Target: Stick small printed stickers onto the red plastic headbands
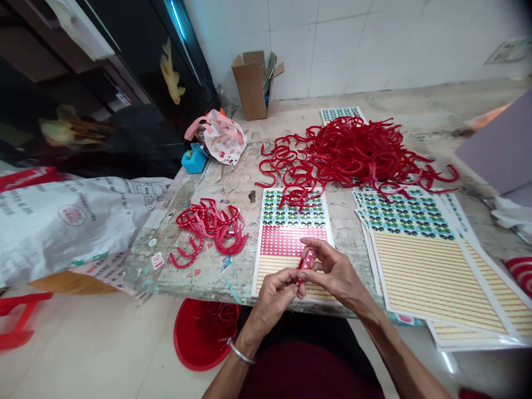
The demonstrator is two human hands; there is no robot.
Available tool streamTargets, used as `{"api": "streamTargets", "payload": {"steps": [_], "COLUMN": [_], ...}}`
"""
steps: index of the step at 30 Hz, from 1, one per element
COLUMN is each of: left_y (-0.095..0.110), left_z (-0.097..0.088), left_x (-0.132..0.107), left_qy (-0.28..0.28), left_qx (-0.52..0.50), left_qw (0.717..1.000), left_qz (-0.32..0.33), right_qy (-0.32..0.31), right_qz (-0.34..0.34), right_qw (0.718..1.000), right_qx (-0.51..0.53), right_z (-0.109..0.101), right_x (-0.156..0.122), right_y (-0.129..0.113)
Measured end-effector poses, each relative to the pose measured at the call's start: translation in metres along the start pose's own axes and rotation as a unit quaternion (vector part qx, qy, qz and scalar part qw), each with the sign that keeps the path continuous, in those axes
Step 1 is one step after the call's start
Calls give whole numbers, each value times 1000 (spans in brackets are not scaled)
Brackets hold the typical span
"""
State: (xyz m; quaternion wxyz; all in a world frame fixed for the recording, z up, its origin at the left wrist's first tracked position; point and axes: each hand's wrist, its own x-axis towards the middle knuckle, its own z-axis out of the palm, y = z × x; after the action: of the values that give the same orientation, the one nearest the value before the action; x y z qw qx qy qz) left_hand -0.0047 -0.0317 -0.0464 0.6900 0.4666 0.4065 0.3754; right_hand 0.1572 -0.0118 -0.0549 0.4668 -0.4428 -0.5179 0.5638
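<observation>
My left hand (275,295) and my right hand (332,269) meet over the near edge of a sticker sheet (291,235). Both pinch a small red piece (306,260) with a patterned sticker on it, fingers pressed together. The sheet shows rows of green-black stickers, then pink ones, then empty yellow stripes. A big heap of red plastic hoops (353,152) lies beyond the sheet. A smaller pile of red hoops (211,224) lies to the left of my left hand. A silver bangle sits on my left wrist.
A stack of sticker sheets (432,260) lies at the right. A cardboard box (252,83) stands by the tiled wall, a blue tape holder (193,158) and printed bag (224,136) nearby. A white sack (70,221) lies left; a red basket (201,332) sits below the table.
</observation>
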Motion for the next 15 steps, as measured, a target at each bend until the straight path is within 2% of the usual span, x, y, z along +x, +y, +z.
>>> {"api": "streamTargets", "payload": {"steps": [4,9,15], "left_y": [-10,-10,-11], "left_z": [-1,-5,-7], "left_x": [1,2,-1], "left_qy": [7,11,-17], "left_qx": [-6,17,68], "left_qw": [1000,1000,998], "left_qz": [4,5,-1], "right_qy": [-12,-17,-21], "right_qz": [28,51,77], "right_qw": [999,996,995], "right_qx": [39,76,52], "right_z": [1,1,-1], "right_x": [-1,-1,-1], "right_y": [0,-5,-3]}}
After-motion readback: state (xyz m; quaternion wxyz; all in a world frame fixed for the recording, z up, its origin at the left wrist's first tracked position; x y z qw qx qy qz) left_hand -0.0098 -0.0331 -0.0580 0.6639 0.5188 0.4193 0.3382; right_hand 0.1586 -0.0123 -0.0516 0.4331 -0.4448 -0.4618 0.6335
